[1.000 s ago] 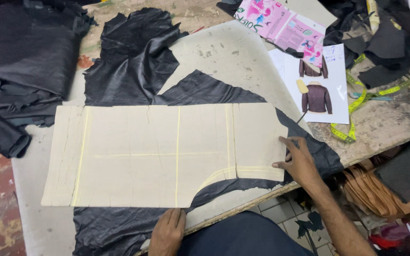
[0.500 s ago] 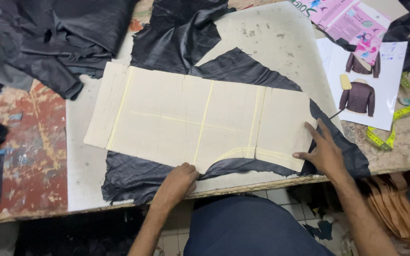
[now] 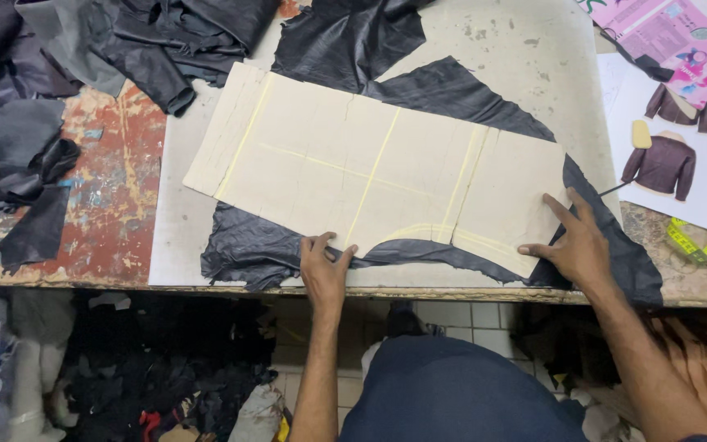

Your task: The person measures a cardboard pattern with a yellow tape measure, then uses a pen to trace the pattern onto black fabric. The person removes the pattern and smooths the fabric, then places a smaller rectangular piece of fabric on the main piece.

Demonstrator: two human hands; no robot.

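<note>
The left hand (image 3: 323,268) lies flat at the near edge of the card pattern (image 3: 370,168), fingers spread a little and gripping nothing; the fingertips (image 3: 308,241) press where the card meets the black leather (image 3: 255,245) under it. The right hand (image 3: 576,244) is flat too, fingers splayed wide, holding nothing. Its index finger (image 3: 556,209) lies on the pattern's right end, and its thumb points left along the card's lower corner.

The pattern stretches away from both sets of fingertips, slanting up to the left, with pale tape lines across it. The leather lies beneath it, showing just left of the left fingers, between the two hands, and out past the right fingers. All of this rests on a grey board (image 3: 525,57) on the table (image 3: 108,196).

Beyond the right fingers lies a sheet with jacket pictures (image 3: 673,155), and near that wrist a yellow tape measure (image 3: 697,241). Far beyond the left fingers, more dark scraps (image 3: 149,41) are heaped. A thin dark line by the right fingertips may be a pen; it is too small to tell.
</note>
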